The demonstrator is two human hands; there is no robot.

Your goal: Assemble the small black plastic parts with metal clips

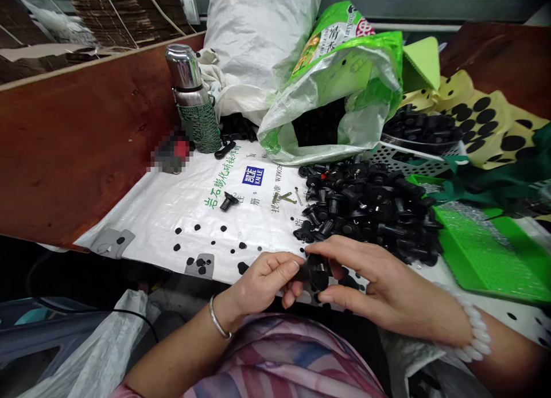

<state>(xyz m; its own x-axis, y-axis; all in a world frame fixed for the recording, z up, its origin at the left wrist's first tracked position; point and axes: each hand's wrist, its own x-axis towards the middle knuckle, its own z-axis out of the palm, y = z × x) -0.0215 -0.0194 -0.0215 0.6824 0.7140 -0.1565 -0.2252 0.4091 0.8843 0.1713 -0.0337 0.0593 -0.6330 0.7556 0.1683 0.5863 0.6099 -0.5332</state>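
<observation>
Between my hands is a black plastic fitting (317, 272) with a round flanged end. My left hand (269, 280) is closed on its narrower end, thumb and fingers pinching it. My right hand (365, 283) is curved around the flanged end, with fingers above and thumb below; whether they press on it is hard to make out. Just beyond lies a heap of similar black fittings (365, 209). One more black fitting (228, 201) lies apart on the white printed sheet (193, 191).
A green tray (486, 266) with small metal pieces stands at the right. Behind the heap are an open green bag (279, 123) and a perforated basket (413, 160). A steel flask (185, 71) stands near the wooden board (86, 140). Black discs dot the sheet.
</observation>
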